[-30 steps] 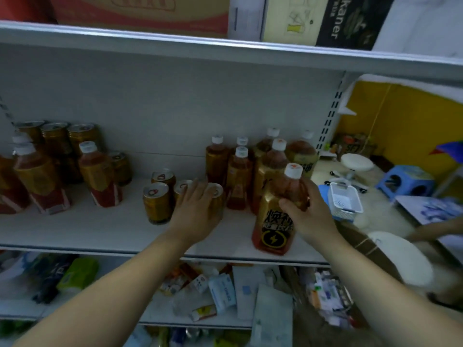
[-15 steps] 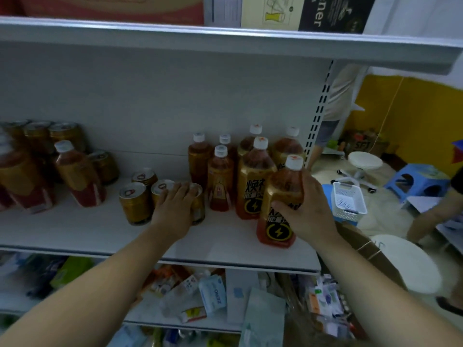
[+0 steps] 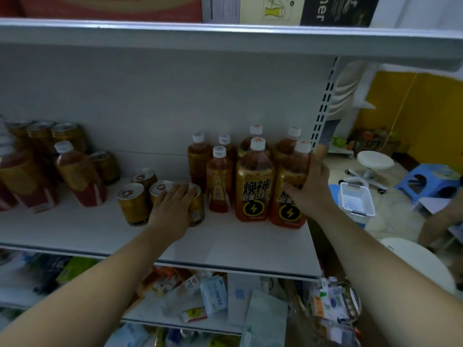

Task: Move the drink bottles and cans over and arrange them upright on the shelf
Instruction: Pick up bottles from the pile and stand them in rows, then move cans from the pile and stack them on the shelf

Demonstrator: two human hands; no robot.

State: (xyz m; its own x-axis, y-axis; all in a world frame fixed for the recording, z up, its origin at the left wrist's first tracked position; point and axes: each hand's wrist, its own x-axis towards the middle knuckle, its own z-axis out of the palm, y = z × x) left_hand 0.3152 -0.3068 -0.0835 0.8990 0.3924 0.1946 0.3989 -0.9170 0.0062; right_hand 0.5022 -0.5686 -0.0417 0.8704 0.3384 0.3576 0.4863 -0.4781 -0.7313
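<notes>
On the white shelf (image 3: 225,244) my right hand (image 3: 309,190) grips a large orange energy-drink bottle (image 3: 288,211) with a lightning label, standing upright at the shelf's right end beside a matching bottle (image 3: 253,191). Behind them stand several smaller amber bottles (image 3: 219,181). My left hand (image 3: 172,209) wraps a gold can (image 3: 196,206), upright next to other gold cans (image 3: 132,204). More bottles (image 3: 80,176) and cans (image 3: 65,134) stand at the left.
The upper shelf (image 3: 225,38) hangs low overhead with boxes on it. The shelf below holds loose packets (image 3: 213,296). To the right on the floor are a white basket (image 3: 355,201), a white stool (image 3: 373,164), a blue stool (image 3: 426,181) and another person's legs (image 3: 330,131).
My right hand has pushed the large bottle back and right, up beside its twin. My left hand stays on the gold can. The camera has shifted right.
</notes>
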